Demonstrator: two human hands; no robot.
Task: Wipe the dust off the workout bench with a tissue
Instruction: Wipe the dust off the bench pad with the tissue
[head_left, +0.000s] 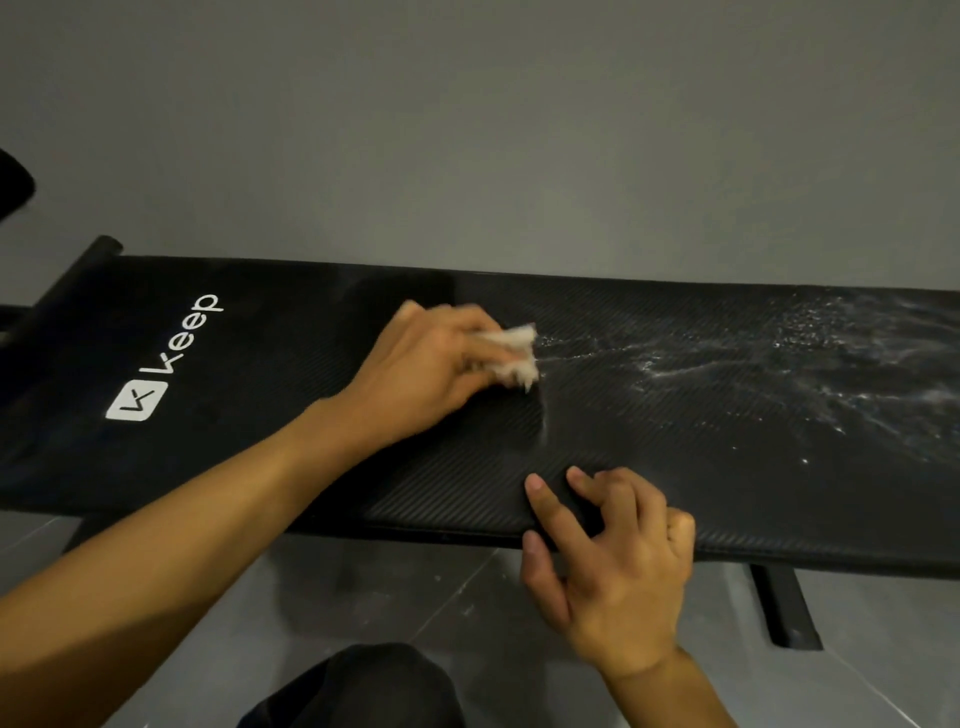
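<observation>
Nearest: a dark-clad knee (363, 686) over the grey tiled floor (441, 587).
Right hand (613, 561): braced on the near edge of the bench (260, 441), thumb against the front edge and the first two fingertips on top. Its grip pinches the padding.
Left hand (436, 364): farther in, at mid-bench, its grip closed round a crumpled white tissue (514, 353) pressed to the ribbed surface; slightly blurred.
Dust (779, 364): white streaks and specks run from just right of the tissue to the right end; the left part, with the logo (166, 358), looks clean.
Step in hand: judged mid-wipe, roughly half the top done.
Next move: likely push the tissue rightward through the streaks with even pressure, in overlapping passes, perhaps turning it to a clean face so powder is lifted, not smeared.
Farthest: a plain grey wall (467, 130).
</observation>
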